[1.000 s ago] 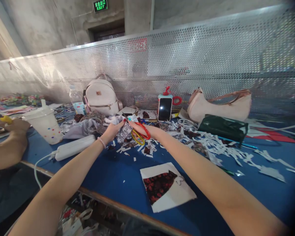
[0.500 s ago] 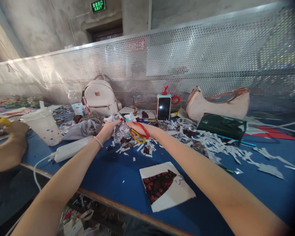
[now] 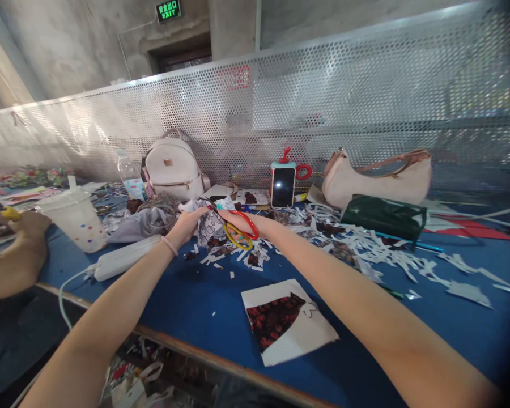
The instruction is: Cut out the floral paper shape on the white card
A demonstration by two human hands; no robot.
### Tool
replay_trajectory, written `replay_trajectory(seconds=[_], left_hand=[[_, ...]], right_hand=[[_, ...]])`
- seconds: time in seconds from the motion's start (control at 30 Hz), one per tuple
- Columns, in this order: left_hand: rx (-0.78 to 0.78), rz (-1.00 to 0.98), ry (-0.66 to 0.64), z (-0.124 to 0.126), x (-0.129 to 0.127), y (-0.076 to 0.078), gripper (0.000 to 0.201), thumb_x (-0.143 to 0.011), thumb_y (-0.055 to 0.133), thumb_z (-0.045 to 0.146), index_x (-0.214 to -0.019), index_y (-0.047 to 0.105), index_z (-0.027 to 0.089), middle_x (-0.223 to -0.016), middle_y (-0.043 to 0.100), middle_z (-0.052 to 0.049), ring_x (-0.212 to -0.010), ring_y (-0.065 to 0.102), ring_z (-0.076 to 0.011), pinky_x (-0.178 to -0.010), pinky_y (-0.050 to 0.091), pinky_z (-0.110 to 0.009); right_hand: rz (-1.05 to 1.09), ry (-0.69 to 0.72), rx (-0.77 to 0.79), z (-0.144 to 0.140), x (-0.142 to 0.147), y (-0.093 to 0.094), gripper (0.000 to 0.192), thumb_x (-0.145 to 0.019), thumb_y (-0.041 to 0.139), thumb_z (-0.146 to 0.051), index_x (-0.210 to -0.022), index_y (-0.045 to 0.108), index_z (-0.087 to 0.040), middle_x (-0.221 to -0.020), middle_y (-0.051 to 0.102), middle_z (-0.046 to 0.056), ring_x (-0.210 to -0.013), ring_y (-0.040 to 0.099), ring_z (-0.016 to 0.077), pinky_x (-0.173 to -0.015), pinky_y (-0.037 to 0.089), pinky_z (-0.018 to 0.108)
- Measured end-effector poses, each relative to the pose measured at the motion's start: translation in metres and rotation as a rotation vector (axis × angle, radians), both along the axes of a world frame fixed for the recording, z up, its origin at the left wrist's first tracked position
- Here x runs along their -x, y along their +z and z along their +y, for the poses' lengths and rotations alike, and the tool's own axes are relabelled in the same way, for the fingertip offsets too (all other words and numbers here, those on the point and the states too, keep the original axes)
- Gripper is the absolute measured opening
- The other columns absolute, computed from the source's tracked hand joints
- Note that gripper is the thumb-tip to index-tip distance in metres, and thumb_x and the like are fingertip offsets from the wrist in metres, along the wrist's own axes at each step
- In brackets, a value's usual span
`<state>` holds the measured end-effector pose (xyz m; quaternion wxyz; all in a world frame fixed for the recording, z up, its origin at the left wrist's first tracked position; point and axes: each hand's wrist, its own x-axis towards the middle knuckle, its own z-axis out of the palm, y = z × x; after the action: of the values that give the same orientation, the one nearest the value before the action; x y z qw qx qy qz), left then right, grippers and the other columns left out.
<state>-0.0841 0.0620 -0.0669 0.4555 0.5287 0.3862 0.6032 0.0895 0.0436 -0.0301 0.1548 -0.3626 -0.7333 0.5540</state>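
While the left hand pinches a patterned sheet, the right hand grasps red-and-yellow scissors near strewn scraps. The blades are hard to make out.

Your scissors have smooth, shiny plastic handles. The printed piece by their blades looks thin and crinkly; I can't tell if it is cloth or paper. Your table top is smooth and mostly dull, with a wood edge. The white card near you looks stiff and matt. The thin scraps look like paper. Your cup is cloudy plastic, the bottle clear plastic. The phone has a glossy front. The green pouch looks slick and shiny. The tall screen is shiny metal full of holes, and the wall behind is rough and dull.
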Motion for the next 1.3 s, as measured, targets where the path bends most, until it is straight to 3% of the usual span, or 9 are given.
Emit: replay_trajectory(seconds=[0.23,0.83,1.0,1.3], left_hand=[[0.012,0.026,0.055,-0.002,-0.002,-0.001,0.018,-0.058,0.065,0.026,-0.072,0.059,0.017,-0.064,0.064,0.001,-0.068,0.063,-0.0195,-0.07,0.049,-0.031],[-0.011,0.101,0.061,-0.005,-0.003,0.0,0.017,-0.06,0.065,0.026,-0.073,0.058,0.019,-0.069,0.065,0.002,-0.073,0.062,-0.0185,-0.071,0.049,-0.029],[-0.013,0.121,0.047,-0.003,0.0,-0.003,0.017,-0.061,0.066,0.028,-0.075,0.06,0.019,-0.07,0.066,0.001,-0.073,0.063,-0.0193,-0.071,0.049,-0.029],[-0.061,0.179,0.034,0.001,0.002,-0.008,0.016,-0.062,0.064,0.028,-0.074,0.061,0.018,-0.072,0.065,0.0,-0.074,0.061,-0.0181,-0.075,0.048,-0.029]], right_hand=[[-0.019,0.018,-0.038,0.0,-0.001,-0.001,0.052,-0.086,0.021,-0.062,-0.061,0.034,-0.019,-0.047,0.032,-0.004,-0.037,0.028,0.0078,-0.035,0.029,0.021],[-0.108,0.111,-0.128,0.004,-0.008,0.0,0.055,-0.085,0.019,-0.064,-0.058,0.032,-0.019,-0.044,0.036,-0.004,-0.035,0.031,0.0062,-0.036,0.031,0.02],[-0.048,0.129,-0.118,0.007,-0.008,-0.004,0.052,-0.084,0.026,-0.064,-0.058,0.029,-0.019,-0.043,0.029,-0.006,-0.034,0.023,0.0049,-0.033,0.024,0.018],[-0.085,0.126,-0.162,0.016,-0.013,-0.005,0.055,-0.083,0.029,-0.065,-0.054,0.029,-0.019,-0.041,0.029,-0.006,-0.035,0.024,0.0055,-0.034,0.023,0.019]])
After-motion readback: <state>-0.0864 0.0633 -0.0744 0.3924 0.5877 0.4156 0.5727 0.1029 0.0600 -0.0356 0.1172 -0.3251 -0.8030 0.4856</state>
